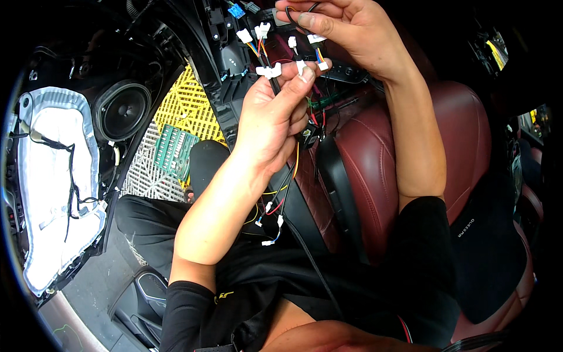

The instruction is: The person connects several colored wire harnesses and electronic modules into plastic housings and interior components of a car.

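My left hand (267, 123) is closed around a black wiring harness (274, 86), its thumb pressed on a small white connector (302, 67). Out of the harness fan coloured wires that end in more white plugs (244, 36). Above and to the right, my right hand (369, 35) pinches a thin black cable (291, 16) between thumb and fingers. A white plug (316, 39) shows just under that thumb. A blue connector (236, 10) sits beyond the plugs. Below my left hand dangle loose wires with small white ends (280, 220).
Dark red seats (375, 182) lie to the right. On the left is an opened door with a round speaker (123, 110) and a silver-white liner (58, 176). A green tool case (174, 151) rests on yellow and white floor grating (190, 102). Black dash trim (229, 56) stands ahead.
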Tool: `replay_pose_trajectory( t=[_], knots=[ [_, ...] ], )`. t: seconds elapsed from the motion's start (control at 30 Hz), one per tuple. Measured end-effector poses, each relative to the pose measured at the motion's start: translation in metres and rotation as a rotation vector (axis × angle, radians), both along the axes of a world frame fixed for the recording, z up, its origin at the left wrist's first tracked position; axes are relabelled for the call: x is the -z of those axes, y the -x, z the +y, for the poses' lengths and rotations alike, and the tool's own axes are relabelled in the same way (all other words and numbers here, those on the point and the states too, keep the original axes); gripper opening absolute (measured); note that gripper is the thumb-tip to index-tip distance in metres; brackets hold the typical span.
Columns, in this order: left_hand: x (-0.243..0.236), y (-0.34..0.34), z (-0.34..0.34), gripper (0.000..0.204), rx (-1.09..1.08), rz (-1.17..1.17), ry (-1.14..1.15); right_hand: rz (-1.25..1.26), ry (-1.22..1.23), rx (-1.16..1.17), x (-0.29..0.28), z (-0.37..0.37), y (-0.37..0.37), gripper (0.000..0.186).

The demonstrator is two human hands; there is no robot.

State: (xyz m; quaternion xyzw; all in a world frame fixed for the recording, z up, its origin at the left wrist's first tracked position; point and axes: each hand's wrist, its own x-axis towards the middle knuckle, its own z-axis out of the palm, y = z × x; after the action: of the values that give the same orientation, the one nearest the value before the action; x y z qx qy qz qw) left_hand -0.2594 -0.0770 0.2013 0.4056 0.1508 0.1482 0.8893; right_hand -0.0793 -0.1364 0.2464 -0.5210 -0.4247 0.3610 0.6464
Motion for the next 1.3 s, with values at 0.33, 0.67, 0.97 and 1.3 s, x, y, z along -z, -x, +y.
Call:
replay_pose_trajectory(
  t=[0.33, 0.67, 0.97, 1.3],
  knots=[
    [0.004, -0.001, -0.004, 0.014, -0.203, 0.047, -0.084, 0.044, -0.06, -0.053, 0.002, -0.004, -0.001, 0.044],
    [0.013, -0.001, -0.005, 0.017, -0.158, 0.161, -0.127, 0.023, -0.187, 0.103, 0.013, 0.006, -0.011, 0.069],
    [0.013, -0.002, -0.006, 0.019, -0.162, 0.194, -0.134, -0.003, -0.181, 0.087, 0.009, 0.004, -0.009, 0.075],
    [0.015, 0.001, 0.002, 0.02, -0.176, 0.168, -0.122, -1.189, 0.299, 0.265, -0.019, -0.037, -0.007, 0.028]
  ],
)
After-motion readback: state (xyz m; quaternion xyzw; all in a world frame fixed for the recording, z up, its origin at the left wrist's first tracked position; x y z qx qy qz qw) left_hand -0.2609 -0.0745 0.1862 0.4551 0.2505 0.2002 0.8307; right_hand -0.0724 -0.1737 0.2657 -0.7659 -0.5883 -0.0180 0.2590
